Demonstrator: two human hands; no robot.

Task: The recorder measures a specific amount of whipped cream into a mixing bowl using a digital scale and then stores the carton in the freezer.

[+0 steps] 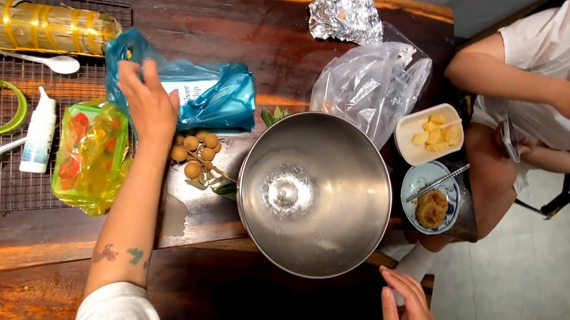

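Note:
My left hand (148,101) reaches across the dark wooden table (26,244) and presses on a blue plastic bag (211,96), fingers spread over its left end. Just below the hand lies a bunch of small brown round fruits (195,153) with green leaves. A large empty steel mixing bowl (314,193) sits in the middle of the table. My right hand (405,311) hovers at the bottom edge below the bowl, fingers loosely apart, holding nothing.
A green bag of red and yellow pieces (90,157), a white squeeze bottle (38,133) and white spoons lie on a wire rack (2,180). Crumpled foil (344,14), a clear bag (371,83), a tub of yellow chunks (431,133) and a small dish (430,198) are right. Another person (559,81) sits at the right end.

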